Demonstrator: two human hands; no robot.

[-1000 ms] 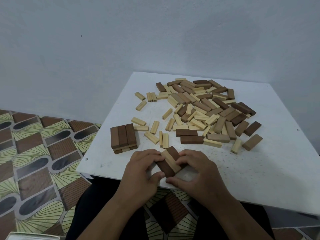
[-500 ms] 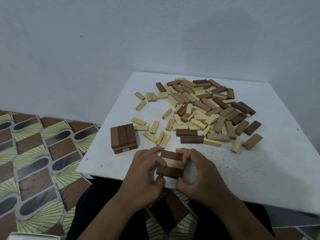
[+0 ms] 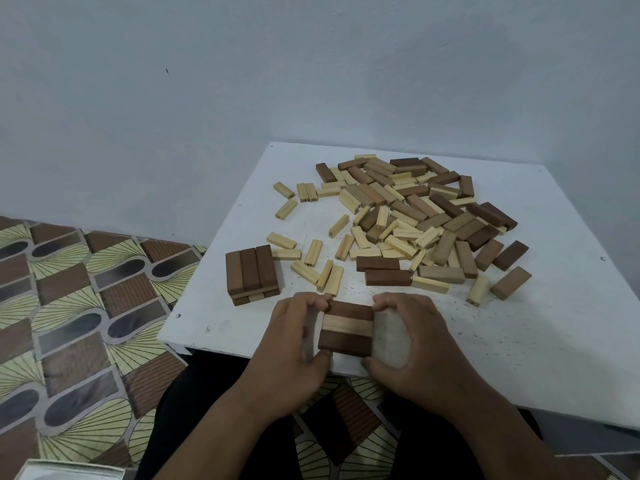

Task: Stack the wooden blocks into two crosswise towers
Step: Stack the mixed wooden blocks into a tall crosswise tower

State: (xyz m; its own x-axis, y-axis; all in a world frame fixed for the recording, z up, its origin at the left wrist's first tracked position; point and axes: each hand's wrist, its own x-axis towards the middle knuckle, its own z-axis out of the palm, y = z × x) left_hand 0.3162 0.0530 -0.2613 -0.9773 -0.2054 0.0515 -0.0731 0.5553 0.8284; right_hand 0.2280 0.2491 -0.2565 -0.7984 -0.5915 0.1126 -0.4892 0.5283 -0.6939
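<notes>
On the white table (image 3: 519, 341) I see a scattered pile of loose blocks (image 3: 408, 216) at the back and a low dark-topped tower (image 3: 252, 273) near the left edge. At the near edge, my left hand (image 3: 294, 344) and right hand (image 3: 412, 341) pinch the ends of a three-block layer (image 3: 348, 328), dark, pale, dark, side by side.

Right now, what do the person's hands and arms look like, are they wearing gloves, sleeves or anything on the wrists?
Both hands are bare: no gloves, rings or watch show on the left hand or the right hand. The forearms are bare too, with no sleeve, band or marking down to the bottom edge of the picture. Dark clothing shows below them, over the lap.
</notes>
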